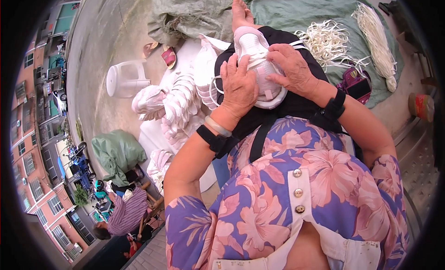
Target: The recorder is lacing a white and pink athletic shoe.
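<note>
A white and pink shoe upper point(262, 78) lies across my lap on black cloth, its toe end pointing away from me. My left hand point(239, 84) grips its left side, with the fingertips near the lace rows. From the right, my right hand point(296, 71) holds the upper with bent fingers and the thumb on the tongue area. White lace point(257, 61) crosses the upper between the hands. A loose loop of it hangs by my left hand, and another end shows beyond my right hand. What lies under the fingers is hidden.
Stacked pink and white shoe uppers point(178, 100) lie at my left. A tangled heap of white laces point(327, 40) and a lace bundle point(378, 45) rest on green sheeting at the right, near a purple pouch point(356, 86). A white plastic stool point(125, 79) stands far left. Another person point(129, 212) sits lower left.
</note>
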`<state>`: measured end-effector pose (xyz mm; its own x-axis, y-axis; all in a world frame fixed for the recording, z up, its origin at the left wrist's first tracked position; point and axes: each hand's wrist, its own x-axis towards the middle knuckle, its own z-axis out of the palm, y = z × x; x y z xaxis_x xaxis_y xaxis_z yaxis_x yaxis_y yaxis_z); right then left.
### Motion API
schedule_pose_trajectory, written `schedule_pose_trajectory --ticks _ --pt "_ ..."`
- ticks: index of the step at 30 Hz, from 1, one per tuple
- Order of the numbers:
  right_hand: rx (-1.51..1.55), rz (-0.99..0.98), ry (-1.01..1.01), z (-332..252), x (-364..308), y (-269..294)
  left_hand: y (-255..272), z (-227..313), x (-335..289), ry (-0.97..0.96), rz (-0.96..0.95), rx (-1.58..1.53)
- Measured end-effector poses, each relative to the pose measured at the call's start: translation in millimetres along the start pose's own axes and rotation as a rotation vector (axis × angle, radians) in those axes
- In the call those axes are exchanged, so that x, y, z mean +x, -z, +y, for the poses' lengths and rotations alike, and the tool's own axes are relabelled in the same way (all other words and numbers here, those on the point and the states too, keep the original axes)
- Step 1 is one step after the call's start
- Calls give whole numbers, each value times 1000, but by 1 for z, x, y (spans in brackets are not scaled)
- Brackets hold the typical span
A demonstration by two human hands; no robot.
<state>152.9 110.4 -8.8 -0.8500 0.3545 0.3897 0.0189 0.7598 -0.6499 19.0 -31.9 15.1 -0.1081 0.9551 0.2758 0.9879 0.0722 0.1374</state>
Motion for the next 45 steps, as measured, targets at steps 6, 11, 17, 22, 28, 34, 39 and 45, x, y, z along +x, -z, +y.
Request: schedule_pose_trajectory --ticks 6,11,17,22,28,34,39,45 --pt "44 -54 -51 5 -2 -4 -9 -7 -3 81 38 -232" --pt "62 -87 -65 9 -5 -7 -9 -8 -1 149 2 -427" --pt "95 -49 -64 11 -4 -11 5 -11 8 45 -128 -216" --pt "95 -58 -72 10 -4 -13 3 3 8 145 -147 -172" --pt "51 -32 -69 6 -4 -15 -12 10 7 233 -122 -138" --pt "41 24 -54 5 -4 -17 -16 4 3 173 83 -270" --pt "20 32 -63 3 -3 -18 -20 4 7 217 60 -298" --pt "5 19 -79 0 -2 -17 -15 1 6 169 28 -249"
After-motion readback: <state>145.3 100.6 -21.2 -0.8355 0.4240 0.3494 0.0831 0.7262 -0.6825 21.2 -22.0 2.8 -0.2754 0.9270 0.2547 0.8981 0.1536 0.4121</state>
